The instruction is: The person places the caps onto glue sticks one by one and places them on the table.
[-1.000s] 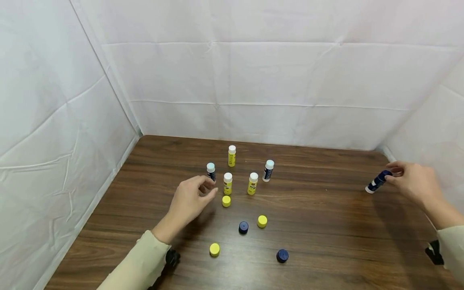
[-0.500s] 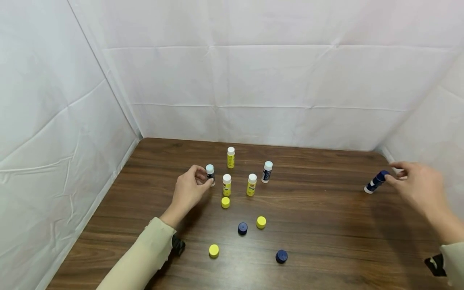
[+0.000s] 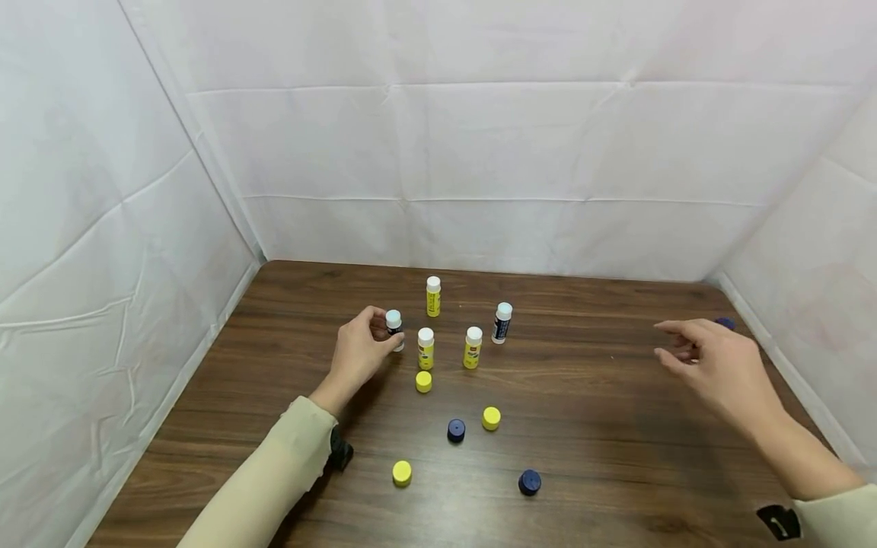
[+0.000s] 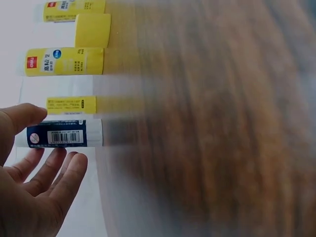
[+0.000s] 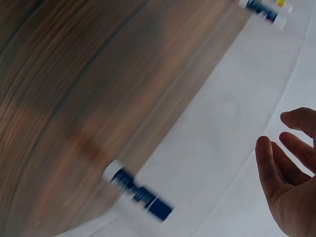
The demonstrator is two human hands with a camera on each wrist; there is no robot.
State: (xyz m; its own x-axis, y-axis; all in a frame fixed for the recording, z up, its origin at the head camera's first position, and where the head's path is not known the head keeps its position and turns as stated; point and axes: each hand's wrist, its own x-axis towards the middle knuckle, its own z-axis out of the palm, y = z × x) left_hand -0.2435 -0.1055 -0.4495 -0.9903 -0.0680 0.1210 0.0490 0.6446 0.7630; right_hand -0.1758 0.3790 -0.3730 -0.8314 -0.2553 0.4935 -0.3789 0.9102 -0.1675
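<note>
My left hand (image 3: 359, 352) pinches an upright dark blue glue stick (image 4: 61, 134) with a white top, thumb on one side and fingers on the other. Its lower end is at the table. My right hand (image 3: 719, 373) holds nothing; its fingers are spread apart in the right wrist view. Behind that hand stands a capped blue glue stick (image 5: 138, 191), mostly hidden in the head view. Three yellow glue sticks with white tops stand close by the left hand, the nearest one (image 3: 425, 350) just right of it. Another blue glue stick (image 3: 502, 323) stands beyond them.
Loose caps lie on the wooden table (image 3: 603, 457): a yellow cap (image 3: 423, 381) by the nearest yellow stick, another yellow cap (image 3: 491, 418), a yellow cap (image 3: 402, 473) at the front, and two blue caps, one blue cap (image 3: 530, 482) nearest. White cloth (image 3: 493, 152) walls surround the table.
My left hand has reached the blue glue stick and closed its fingers on it. My right hand has let go of the capped blue glue stick and moved left.
</note>
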